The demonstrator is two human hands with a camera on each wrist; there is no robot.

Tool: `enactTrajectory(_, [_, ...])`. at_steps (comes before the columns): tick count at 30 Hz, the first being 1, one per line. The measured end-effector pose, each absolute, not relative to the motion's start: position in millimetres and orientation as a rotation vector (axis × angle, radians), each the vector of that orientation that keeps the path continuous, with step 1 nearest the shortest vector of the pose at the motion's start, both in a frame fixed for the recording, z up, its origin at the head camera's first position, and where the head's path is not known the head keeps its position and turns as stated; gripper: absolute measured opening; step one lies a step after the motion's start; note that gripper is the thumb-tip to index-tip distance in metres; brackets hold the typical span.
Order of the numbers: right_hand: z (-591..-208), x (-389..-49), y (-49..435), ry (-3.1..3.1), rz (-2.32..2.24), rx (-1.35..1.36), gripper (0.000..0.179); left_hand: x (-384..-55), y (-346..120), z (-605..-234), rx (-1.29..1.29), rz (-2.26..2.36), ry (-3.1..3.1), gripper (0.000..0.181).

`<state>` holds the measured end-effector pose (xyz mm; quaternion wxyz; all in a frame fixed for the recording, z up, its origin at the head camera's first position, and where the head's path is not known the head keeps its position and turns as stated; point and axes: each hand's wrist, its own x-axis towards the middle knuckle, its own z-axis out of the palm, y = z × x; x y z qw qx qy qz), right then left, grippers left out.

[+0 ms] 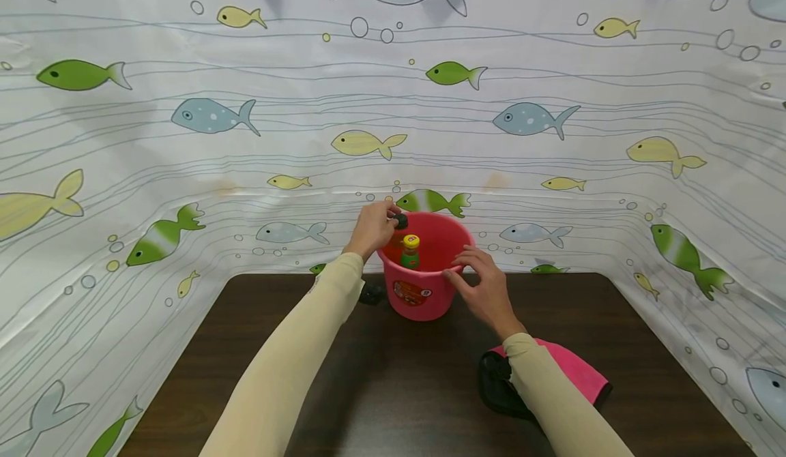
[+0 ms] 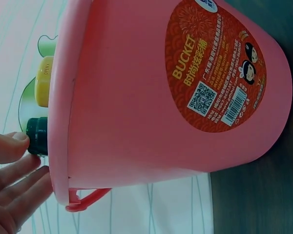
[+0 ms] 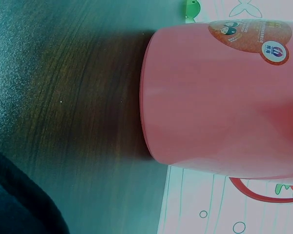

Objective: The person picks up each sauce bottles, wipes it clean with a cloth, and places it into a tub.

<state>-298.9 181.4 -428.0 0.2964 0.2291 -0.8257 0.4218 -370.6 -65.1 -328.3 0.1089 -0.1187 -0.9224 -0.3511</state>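
A pink bucket (image 1: pixel 420 301) with a red printed label (image 2: pixel 215 68) stands upright at the back of the dark table. At its left rim, my left hand (image 1: pixel 372 226) pinches a dark ribbed cap (image 2: pixel 37 136) between thumb and fingers; whatever lies below the cap is hidden behind the bucket wall. Inside, next to it, is a bottle (image 1: pixel 410 259) with a yellow cap (image 2: pixel 43 80) and green lower part. My right hand (image 1: pixel 485 286) grips the bucket's right front rim, thumb on the outer side and fingers over the edge. The right wrist view shows only the bucket's side.
A bright pink cloth-like piece (image 1: pixel 571 368) with dark corners lies under my right forearm, beside a black rounded item (image 1: pixel 500 389). Some small dark thing (image 1: pixel 371 295) shows left of the bucket. Behind the table hangs a fish-printed curtain (image 1: pixel 295 116). The bucket's red handle (image 3: pixel 263 196) hangs down.
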Motion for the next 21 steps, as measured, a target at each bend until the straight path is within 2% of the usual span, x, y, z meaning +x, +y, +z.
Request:
enactTrajectory(10, [-426,-298,181,-2.195,1.133,0.622,0.026,-368,-67,-325,-0.343,-0.989,-2.747,0.031])
enactTrajectory(21, [-426,-298,181,-2.195,1.114,0.616,0.027,-359,-70,-307,-0.341,-0.783,-2.844,0.064])
